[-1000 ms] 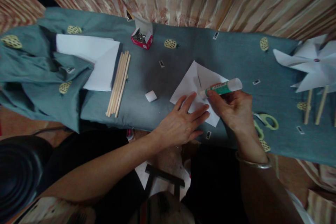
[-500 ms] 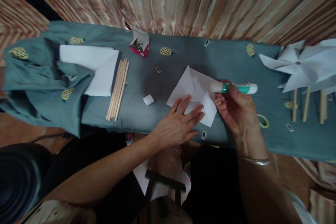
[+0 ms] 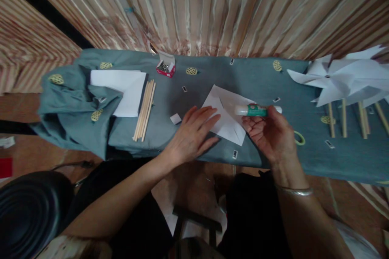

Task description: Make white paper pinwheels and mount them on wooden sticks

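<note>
Left hand [image 3: 190, 134] closer to the white piece [image 3: 175, 119], fingers [image 3: 199, 118] spread over paper [image 3: 228, 115]; right fingers [image 3: 254, 127] around glue stick [image 3: 257, 110], scissors [image 3: 303, 138] alongside.

I'm getting a dim, slightly soft feed: a diffuse shadow darkens the tabletop [image 3: 258, 77] beyond the left grip [image 3: 193, 135], a bracelet [image 3: 299, 191] glints just behind the right grip [image 3: 272, 133], and wide-angle stretch fans out the curtain folds [image 3: 206, 12] beyond both.

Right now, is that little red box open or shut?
Open: the red box has its lid raised at the back, and small metallic pieces show inside.
</note>
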Demonstrator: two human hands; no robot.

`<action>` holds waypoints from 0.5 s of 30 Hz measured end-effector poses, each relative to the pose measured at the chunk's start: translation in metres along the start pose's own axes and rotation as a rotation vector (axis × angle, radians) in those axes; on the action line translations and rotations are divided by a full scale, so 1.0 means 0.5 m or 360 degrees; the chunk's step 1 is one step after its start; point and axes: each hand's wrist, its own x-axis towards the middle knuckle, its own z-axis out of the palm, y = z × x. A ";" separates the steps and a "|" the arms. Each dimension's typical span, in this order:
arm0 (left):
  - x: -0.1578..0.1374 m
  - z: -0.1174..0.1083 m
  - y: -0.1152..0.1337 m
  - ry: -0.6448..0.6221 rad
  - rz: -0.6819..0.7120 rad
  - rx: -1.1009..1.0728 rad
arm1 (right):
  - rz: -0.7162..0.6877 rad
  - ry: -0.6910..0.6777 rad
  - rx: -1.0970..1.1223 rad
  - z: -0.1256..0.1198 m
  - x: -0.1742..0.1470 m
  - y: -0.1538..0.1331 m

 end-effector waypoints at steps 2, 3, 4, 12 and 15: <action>-0.014 -0.031 -0.035 0.0120 -0.0203 0.0113 | 0.0031 0.0015 0.0045 -0.003 -0.007 0.002; -0.023 -0.045 -0.054 0.0157 -0.0322 0.0170 | 0.0053 0.0016 0.0071 -0.004 -0.010 0.004; -0.031 -0.056 -0.072 0.0169 -0.0414 0.0215 | 0.0073 0.0014 0.0095 -0.004 -0.014 0.006; -0.050 -0.072 -0.104 0.0013 -0.0734 -0.0045 | 0.0138 -0.0063 0.0072 0.003 -0.036 0.022; -0.039 -0.058 -0.073 0.0094 -0.0723 -0.0422 | 0.0182 -0.0093 0.0108 0.015 -0.047 0.025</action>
